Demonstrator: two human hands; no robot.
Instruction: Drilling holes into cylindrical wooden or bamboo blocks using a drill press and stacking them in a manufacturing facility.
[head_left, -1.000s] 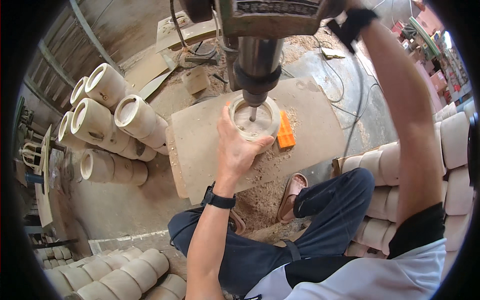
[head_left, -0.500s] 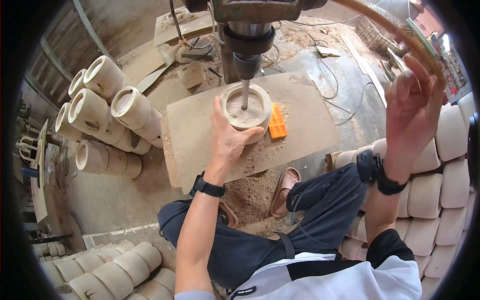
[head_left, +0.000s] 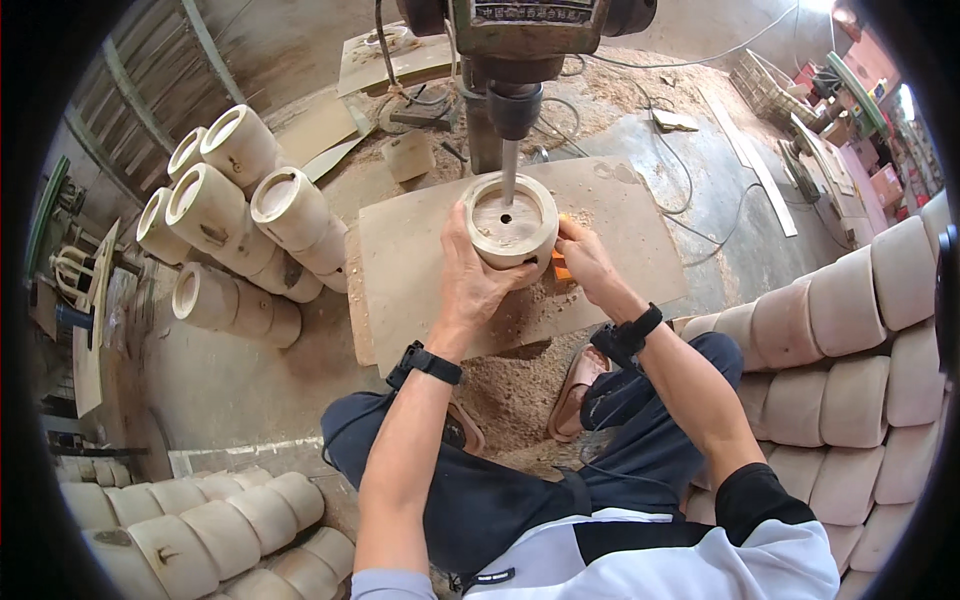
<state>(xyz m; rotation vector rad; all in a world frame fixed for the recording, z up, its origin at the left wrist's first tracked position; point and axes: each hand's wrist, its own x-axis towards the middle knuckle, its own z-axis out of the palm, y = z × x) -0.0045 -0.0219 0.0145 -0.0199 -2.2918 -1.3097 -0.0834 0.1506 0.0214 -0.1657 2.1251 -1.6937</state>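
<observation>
A round pale wooden cup (head_left: 540,243) with a recessed top stands on the board (head_left: 410,290) under a drill press. A dark hole (head_left: 506,219) shows in its recessed face. The drill bit (head_left: 509,175) hangs just above that hole. My left hand (head_left: 470,275) wraps the cup's left and near side, thumb across the front. My right hand (head_left: 590,262) has its curled fingers against the cup's right side; its fingertips are partly hidden. Beneath that hand, an orange block (head_left: 562,268) is mostly covered.
The drill press head (head_left: 530,30) overhangs the board. Stacked wooden cylinders stand at left (head_left: 235,215), lower left (head_left: 215,535) and right (head_left: 830,390). Wood shavings (head_left: 510,395) lie between my feet. A cable (head_left: 690,190) runs over the floor at the far right.
My right hand has come down from the upper right to the cup's right side. The bit has risen out of the cup, exposing the hole. My left hand keeps its hold.
</observation>
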